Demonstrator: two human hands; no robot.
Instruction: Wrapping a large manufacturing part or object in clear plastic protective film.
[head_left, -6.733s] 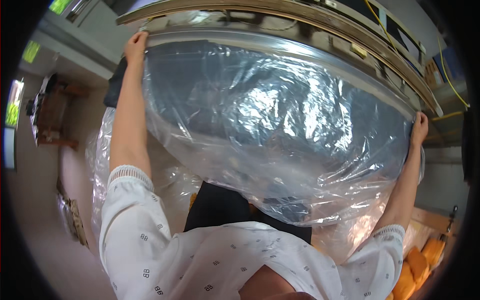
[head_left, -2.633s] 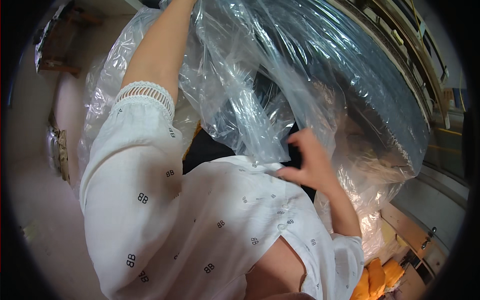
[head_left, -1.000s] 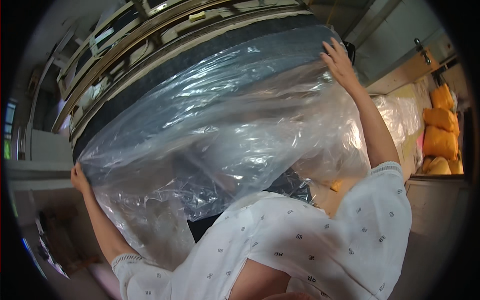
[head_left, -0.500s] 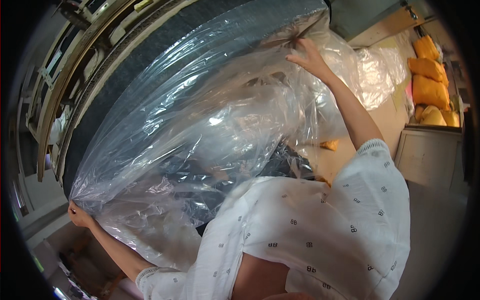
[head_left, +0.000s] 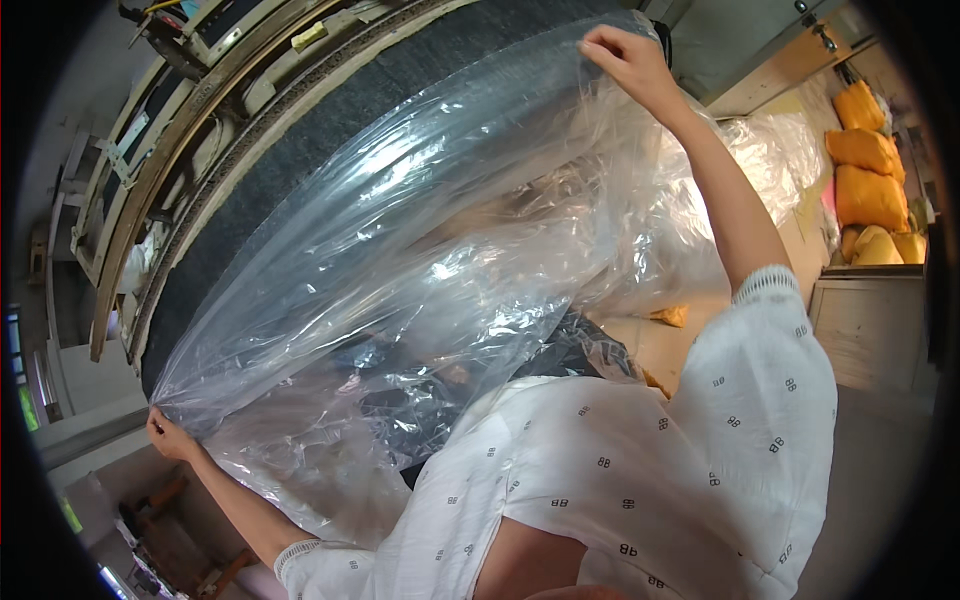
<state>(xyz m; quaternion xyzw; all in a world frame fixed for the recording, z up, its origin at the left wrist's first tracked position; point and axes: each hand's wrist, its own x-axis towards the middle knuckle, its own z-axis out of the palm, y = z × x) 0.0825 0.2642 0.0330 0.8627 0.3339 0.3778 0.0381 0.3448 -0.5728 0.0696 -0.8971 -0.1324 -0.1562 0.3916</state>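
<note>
A wide sheet of clear plastic film [head_left: 440, 250] stretches between my two hands, wrinkled and glossy. My left hand [head_left: 170, 436] is closed on its gathered corner at the lower left. At the upper right my right hand [head_left: 632, 62] pinches the film's far edge, fingers curled together. Under the sheet's far side lies a dark grey padded surface [head_left: 300, 150] with a curved look. The film's near part hangs down over my lap, where dark cloth shows through it.
A machine frame with long rails [head_left: 165, 190] runs along the far left side. More crumpled film [head_left: 775, 150] lies on the right. Orange bundles [head_left: 868, 195] sit stacked on a pale cabinet [head_left: 870, 320]. A small orange scrap [head_left: 670, 316] rests on the tan surface.
My right hand has moved up and closed from spread fingers onto the film's edge, pulling the sheet flatter there. My left hand keeps its hold with only a slight shift in view.
</note>
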